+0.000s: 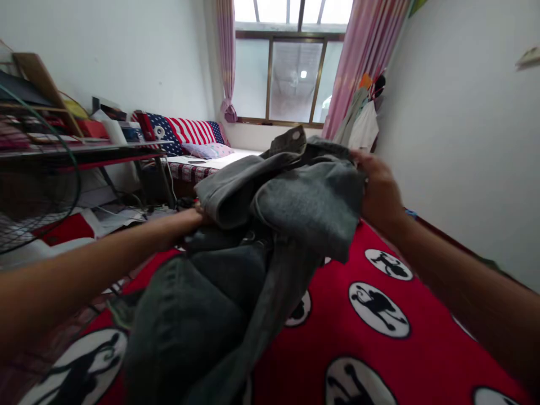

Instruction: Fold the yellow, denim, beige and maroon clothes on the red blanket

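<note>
A pair of dark grey jeans (270, 225) hangs bunched up in front of me, over a red bed cover (379, 354) printed with white circles and black figures. My right hand (379, 191) grips the waistband end at the upper right, fingers closed on the cloth. My left hand (196, 216) reaches in under the folded denim at the left; its fingers are hidden by the fabric. The lower legs of the jeans drape down toward me onto the cover.
A fan cage (37, 191) and a cluttered desk (84, 149) stand at the left. A second bed with a flag-pattern pillow (189, 132) lies under the window (291, 79). Clothes (363, 121) hang by the pink curtain. A white wall runs along the right.
</note>
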Action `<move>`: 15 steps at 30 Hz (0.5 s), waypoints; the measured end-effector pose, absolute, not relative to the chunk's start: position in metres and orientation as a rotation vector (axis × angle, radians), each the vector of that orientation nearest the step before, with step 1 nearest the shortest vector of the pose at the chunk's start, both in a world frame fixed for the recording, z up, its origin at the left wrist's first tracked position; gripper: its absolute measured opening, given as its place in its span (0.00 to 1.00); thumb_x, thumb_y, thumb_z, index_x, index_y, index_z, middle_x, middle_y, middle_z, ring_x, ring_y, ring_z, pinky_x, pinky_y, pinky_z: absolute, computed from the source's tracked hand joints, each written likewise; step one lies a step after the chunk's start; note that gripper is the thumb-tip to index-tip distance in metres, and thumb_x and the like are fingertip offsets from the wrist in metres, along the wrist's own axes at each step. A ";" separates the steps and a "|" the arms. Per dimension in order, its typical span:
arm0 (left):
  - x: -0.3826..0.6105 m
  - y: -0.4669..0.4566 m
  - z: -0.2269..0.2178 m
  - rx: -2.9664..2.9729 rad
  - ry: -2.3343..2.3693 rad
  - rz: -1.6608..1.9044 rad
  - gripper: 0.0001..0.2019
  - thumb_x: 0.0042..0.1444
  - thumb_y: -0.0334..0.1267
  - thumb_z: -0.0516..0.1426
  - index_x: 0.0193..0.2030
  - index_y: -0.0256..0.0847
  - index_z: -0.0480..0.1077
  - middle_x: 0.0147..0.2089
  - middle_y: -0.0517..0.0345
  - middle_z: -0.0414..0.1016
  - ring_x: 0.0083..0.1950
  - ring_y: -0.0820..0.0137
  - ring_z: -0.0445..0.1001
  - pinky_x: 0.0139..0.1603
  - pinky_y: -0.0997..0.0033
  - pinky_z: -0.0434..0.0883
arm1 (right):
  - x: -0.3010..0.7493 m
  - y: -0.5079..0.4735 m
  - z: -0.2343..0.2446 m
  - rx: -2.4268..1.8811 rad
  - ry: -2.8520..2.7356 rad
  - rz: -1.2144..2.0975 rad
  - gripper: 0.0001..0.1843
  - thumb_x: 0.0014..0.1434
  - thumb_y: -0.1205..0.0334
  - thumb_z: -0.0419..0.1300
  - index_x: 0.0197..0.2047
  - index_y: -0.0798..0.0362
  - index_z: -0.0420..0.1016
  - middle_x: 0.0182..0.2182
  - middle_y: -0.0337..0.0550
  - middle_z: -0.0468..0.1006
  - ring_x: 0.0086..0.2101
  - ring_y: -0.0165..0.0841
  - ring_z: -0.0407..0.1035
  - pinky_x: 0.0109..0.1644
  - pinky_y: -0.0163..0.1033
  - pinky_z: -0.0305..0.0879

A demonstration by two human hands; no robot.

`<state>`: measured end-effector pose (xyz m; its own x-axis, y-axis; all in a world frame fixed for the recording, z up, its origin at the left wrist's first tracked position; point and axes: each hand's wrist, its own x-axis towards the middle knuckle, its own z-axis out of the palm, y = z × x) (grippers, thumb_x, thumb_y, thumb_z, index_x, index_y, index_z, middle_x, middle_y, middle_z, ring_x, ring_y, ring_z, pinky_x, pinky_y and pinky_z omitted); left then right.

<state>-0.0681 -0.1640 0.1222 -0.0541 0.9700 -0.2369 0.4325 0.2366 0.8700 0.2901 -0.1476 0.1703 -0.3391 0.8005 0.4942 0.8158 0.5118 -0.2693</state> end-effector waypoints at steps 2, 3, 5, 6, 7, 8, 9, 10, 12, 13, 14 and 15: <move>-0.069 -0.172 0.088 1.171 1.608 0.631 0.26 0.38 0.53 0.63 0.42 0.41 0.68 0.35 0.55 0.78 0.38 0.57 0.77 0.33 0.64 0.73 | 0.260 -0.155 0.121 -1.174 -2.085 -0.034 0.21 0.65 0.58 0.51 0.60 0.51 0.65 0.57 0.49 0.69 0.59 0.41 0.60 0.62 0.51 0.56; -0.069 -0.175 0.072 1.147 1.593 0.599 0.25 0.38 0.54 0.62 0.41 0.41 0.68 0.35 0.53 0.79 0.39 0.55 0.77 0.34 0.63 0.74 | 0.246 -0.164 0.092 -1.115 -2.115 0.034 0.25 0.62 0.55 0.55 0.60 0.56 0.63 0.58 0.55 0.66 0.59 0.42 0.59 0.63 0.51 0.56; -0.072 -0.177 0.045 1.205 1.574 0.625 0.24 0.40 0.56 0.60 0.40 0.41 0.69 0.37 0.52 0.79 0.44 0.54 0.77 0.38 0.62 0.74 | 0.227 -0.188 0.040 -1.109 -2.276 0.185 0.38 0.56 0.46 0.61 0.63 0.58 0.60 0.63 0.60 0.59 0.61 0.48 0.56 0.63 0.54 0.55; -0.076 -0.176 0.035 1.288 1.594 0.633 0.24 0.41 0.57 0.58 0.40 0.41 0.70 0.38 0.52 0.79 0.46 0.54 0.77 0.40 0.62 0.74 | 0.222 -0.200 0.019 -1.095 -2.386 0.269 0.45 0.52 0.40 0.63 0.65 0.57 0.58 0.65 0.60 0.55 0.62 0.50 0.53 0.64 0.57 0.53; -0.080 -0.174 0.028 1.401 1.629 0.628 0.24 0.42 0.58 0.56 0.40 0.41 0.71 0.39 0.52 0.79 0.47 0.54 0.76 0.42 0.62 0.73 | 0.219 -0.211 0.004 -1.042 -2.493 0.345 0.48 0.51 0.37 0.63 0.67 0.55 0.56 0.65 0.59 0.55 0.63 0.50 0.52 0.65 0.58 0.49; -0.085 -0.170 0.023 1.533 1.669 0.606 0.25 0.43 0.58 0.55 0.39 0.41 0.72 0.40 0.52 0.79 0.48 0.53 0.76 0.45 0.61 0.73 | 0.217 -0.221 -0.007 -1.003 -2.575 0.400 0.52 0.49 0.34 0.62 0.68 0.53 0.53 0.66 0.58 0.54 0.64 0.50 0.50 0.66 0.58 0.47; -0.090 -0.166 0.019 1.662 1.709 0.569 0.25 0.43 0.59 0.54 0.38 0.40 0.73 0.41 0.51 0.79 0.48 0.53 0.75 0.46 0.60 0.72 | 0.217 -0.228 -0.013 -0.964 -2.637 0.431 0.54 0.48 0.33 0.62 0.69 0.52 0.50 0.66 0.56 0.54 0.64 0.50 0.49 0.67 0.57 0.45; -0.094 -0.162 0.017 1.768 1.735 0.530 0.25 0.44 0.59 0.53 0.36 0.39 0.74 0.41 0.50 0.79 0.48 0.52 0.75 0.47 0.60 0.71 | 0.217 -0.233 -0.016 -0.934 -2.678 0.434 0.55 0.48 0.32 0.61 0.70 0.51 0.49 0.66 0.54 0.54 0.64 0.49 0.48 0.67 0.56 0.45; -0.097 -0.153 0.013 1.885 1.726 0.511 0.25 0.45 0.59 0.52 0.34 0.39 0.75 0.40 0.50 0.79 0.47 0.53 0.75 0.47 0.61 0.71 | 0.217 -0.235 -0.019 -0.895 -2.731 0.373 0.54 0.47 0.32 0.62 0.70 0.48 0.49 0.65 0.52 0.56 0.62 0.49 0.50 0.64 0.54 0.49; -0.096 -0.151 0.012 1.903 1.713 0.529 0.24 0.46 0.58 0.52 0.33 0.39 0.75 0.40 0.50 0.79 0.45 0.53 0.76 0.46 0.62 0.71 | 0.217 -0.233 -0.020 -0.886 -2.752 0.321 0.51 0.48 0.34 0.63 0.69 0.46 0.51 0.63 0.51 0.60 0.60 0.48 0.53 0.61 0.53 0.52; -0.094 -0.149 0.011 1.906 1.705 0.554 0.22 0.46 0.57 0.51 0.31 0.39 0.75 0.38 0.51 0.79 0.43 0.55 0.76 0.43 0.63 0.71 | 0.218 -0.230 -0.021 -0.891 -2.771 0.256 0.45 0.51 0.38 0.63 0.66 0.46 0.55 0.59 0.50 0.65 0.57 0.47 0.57 0.59 0.51 0.54; -0.092 -0.148 0.013 1.899 1.704 0.573 0.20 0.45 0.55 0.52 0.28 0.40 0.74 0.34 0.52 0.79 0.41 0.56 0.76 0.40 0.65 0.70 | 0.219 -0.227 -0.021 -0.907 -2.787 0.179 0.36 0.55 0.44 0.62 0.63 0.47 0.61 0.54 0.49 0.69 0.53 0.44 0.61 0.55 0.49 0.56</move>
<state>-0.0919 -0.1482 0.0126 0.1187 0.9924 -0.0310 0.7722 -0.0726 0.6313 0.2189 -0.2267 -0.0211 -0.7902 0.5926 0.1563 0.5677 0.8039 -0.1773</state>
